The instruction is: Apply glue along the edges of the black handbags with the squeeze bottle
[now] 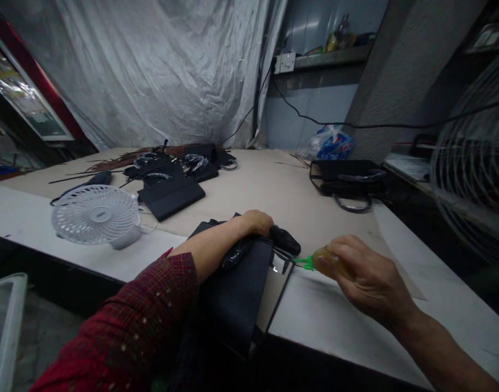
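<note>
My left hand [258,222] rests on a black leather bag piece [235,294] that lies at the table's near edge, its fingers curled over the black handle part [285,239]. My right hand [365,280] is closed round a small yellowish glue bottle [323,262] with a green nozzle [302,262]. The nozzle tip touches the right edge of the black piece near the handle. My left sleeve is red checked cloth.
A small white fan [96,215] lies on the table to the left. Several black bag parts [171,190] and handles sit at the back, another black bag [345,177] at the right. A large wire fan guard [473,158] stands far right. A blue-white plastic bag [328,142] sits by the wall.
</note>
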`<state>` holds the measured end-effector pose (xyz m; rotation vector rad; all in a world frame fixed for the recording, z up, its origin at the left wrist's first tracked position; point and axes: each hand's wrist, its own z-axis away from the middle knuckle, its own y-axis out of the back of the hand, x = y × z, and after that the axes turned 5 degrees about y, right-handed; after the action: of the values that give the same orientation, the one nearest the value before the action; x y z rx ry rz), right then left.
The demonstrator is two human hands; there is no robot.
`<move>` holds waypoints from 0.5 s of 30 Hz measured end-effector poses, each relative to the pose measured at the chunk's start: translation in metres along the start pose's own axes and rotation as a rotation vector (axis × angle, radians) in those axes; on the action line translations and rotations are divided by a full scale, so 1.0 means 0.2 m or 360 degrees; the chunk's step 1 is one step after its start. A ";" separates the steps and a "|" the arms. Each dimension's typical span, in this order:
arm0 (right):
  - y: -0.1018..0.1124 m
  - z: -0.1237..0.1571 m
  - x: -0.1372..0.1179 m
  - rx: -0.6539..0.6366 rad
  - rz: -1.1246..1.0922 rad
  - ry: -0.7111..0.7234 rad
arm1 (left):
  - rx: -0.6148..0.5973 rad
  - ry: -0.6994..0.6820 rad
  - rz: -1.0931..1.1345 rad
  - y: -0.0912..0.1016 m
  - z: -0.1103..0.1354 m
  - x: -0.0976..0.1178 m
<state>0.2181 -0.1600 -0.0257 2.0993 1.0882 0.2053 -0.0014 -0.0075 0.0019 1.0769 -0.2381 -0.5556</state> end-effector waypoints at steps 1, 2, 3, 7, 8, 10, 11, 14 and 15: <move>-0.01 0.00 0.01 0.0013 0.0014 -0.0004 | -0.0017 -0.0002 0.0000 0.00 0.00 0.00; -0.01 0.01 0.01 0.0017 0.0013 -0.0010 | -0.0030 -0.0003 0.0000 0.00 0.00 0.00; -0.01 0.01 0.02 0.0016 0.0007 -0.0012 | -0.0037 -0.0004 0.0002 0.00 0.00 0.00; -0.01 0.01 0.03 0.0010 0.0048 -0.0019 | -0.0047 -0.0004 0.0011 0.00 0.01 0.00; -0.01 0.01 0.03 0.0021 0.0060 -0.0031 | -0.0049 -0.0004 0.0013 0.00 0.01 0.00; 0.00 0.01 0.02 0.0040 0.0042 -0.0057 | -0.0054 -0.0002 0.0016 0.01 0.01 0.00; 0.00 0.00 0.02 0.0043 0.0015 -0.0067 | -0.0057 -0.0001 0.0017 0.01 0.01 0.00; 0.01 0.00 0.02 0.0014 -0.0028 -0.0094 | -0.0070 -0.0007 0.0014 0.01 0.01 0.00; 0.01 0.00 0.02 0.0007 -0.0014 -0.0106 | -0.0075 -0.0011 0.0012 0.01 0.01 0.00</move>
<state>0.2216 -0.1585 -0.0254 2.0898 1.0593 0.1278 -0.0011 -0.0088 0.0052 1.0281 -0.2339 -0.5556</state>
